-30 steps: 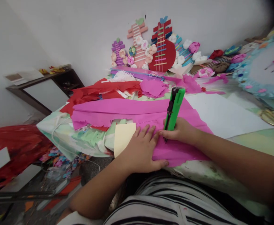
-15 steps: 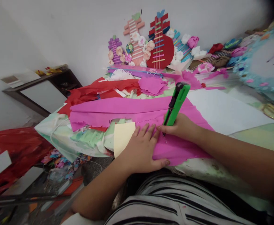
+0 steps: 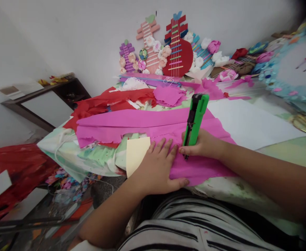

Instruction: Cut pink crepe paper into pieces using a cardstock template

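Note:
My right hand [image 3: 203,144] is closed around a green and black utility knife [image 3: 195,120], held upright with its tip down on a bright pink paper sheet [image 3: 142,119]. Flat on the same sheet lies my left hand [image 3: 159,169], fingers spread, just left of the knife tip. A pale yellow card [image 3: 136,153] sits partly under my left hand and wrist. The pink sheet has a ragged lower edge.
Red crepe paper [image 3: 97,104] and a round pink piece [image 3: 169,94] lie behind the sheet. White paper [image 3: 249,122] is at the right. Paper-flower instruments, including a red one [image 3: 180,57], lean on the wall. A dark shelf [image 3: 73,87] stands left.
The knife in my right hand has moved slightly down toward my body and stands more upright. My left hand has stayed in place on the pink paper.

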The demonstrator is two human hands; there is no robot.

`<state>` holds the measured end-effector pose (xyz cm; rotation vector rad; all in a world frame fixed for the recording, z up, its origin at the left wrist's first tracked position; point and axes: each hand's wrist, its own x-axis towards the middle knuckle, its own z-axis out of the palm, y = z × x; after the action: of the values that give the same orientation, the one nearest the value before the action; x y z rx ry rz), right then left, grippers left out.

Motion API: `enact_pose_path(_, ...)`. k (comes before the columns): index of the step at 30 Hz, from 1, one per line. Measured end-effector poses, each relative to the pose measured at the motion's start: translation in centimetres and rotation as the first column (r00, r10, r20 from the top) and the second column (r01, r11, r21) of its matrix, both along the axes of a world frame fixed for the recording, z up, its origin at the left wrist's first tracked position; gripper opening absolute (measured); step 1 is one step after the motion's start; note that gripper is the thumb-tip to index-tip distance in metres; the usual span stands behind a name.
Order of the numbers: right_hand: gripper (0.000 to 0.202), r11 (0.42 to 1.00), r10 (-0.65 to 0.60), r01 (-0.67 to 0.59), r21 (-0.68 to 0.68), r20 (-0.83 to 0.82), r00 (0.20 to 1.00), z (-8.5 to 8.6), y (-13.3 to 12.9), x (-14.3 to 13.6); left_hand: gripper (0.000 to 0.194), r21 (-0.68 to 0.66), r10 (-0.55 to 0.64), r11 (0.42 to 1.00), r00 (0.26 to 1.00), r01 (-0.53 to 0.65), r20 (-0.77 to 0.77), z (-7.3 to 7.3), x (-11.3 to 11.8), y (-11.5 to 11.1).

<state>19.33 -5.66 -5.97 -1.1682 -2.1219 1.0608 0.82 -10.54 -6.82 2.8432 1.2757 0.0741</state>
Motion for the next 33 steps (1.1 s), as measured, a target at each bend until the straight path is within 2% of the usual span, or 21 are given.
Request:
enact_pose_path(10, 0.033, 0.995, -0.004, -0.004, 0.097, 0.087, 0.996, -0.20, -0.30, -0.18, 0.086, -0.008, 0.002, 1.000, 1.000, -0.002, 0.009, -0.04, 0.11, 0.09)
enact_pose_path(16, 0.034, 0.995, -0.031, 0.023, 0.102, 0.084, 0.996, -0.22, -0.20, -0.19, 0.084, 0.012, 0.006, 1.000, 1.000, -0.006, -0.003, 0.10, 0.13, -0.04)
enact_pose_path(23, 0.029, 0.995, -0.065, 0.059, 0.082, 0.067, 0.996, 0.54, -0.39, -0.39, 0.085, 0.024, 0.004, 1.000, 1.000, -0.004, -0.004, -0.04, 0.10, -0.04)
enact_pose_path(26, 0.029, 0.994, -0.076, 0.073, 0.087, 0.038, 0.996, 0.60, -0.44, -0.38, 0.085, 0.016, 0.003, 1.000, 1.000, -0.003, -0.002, -0.10, 0.06, 0.00)
enact_pose_path(30, 0.029, 0.992, -0.113, 0.117, 0.056, -0.080, 0.990, 0.36, -0.50, -0.11, 0.084, 0.013, -0.001, 1.000, 1.000, 0.001, -0.001, -0.15, -0.01, 0.05)
enact_pose_path(33, 0.027, 1.000, -0.004, 0.008, 0.029, -0.130, 0.992, 0.14, -0.50, 0.12, 0.084, 0.010, -0.007, 1.000, 1.000, 0.007, -0.006, -0.15, -0.02, 0.07)
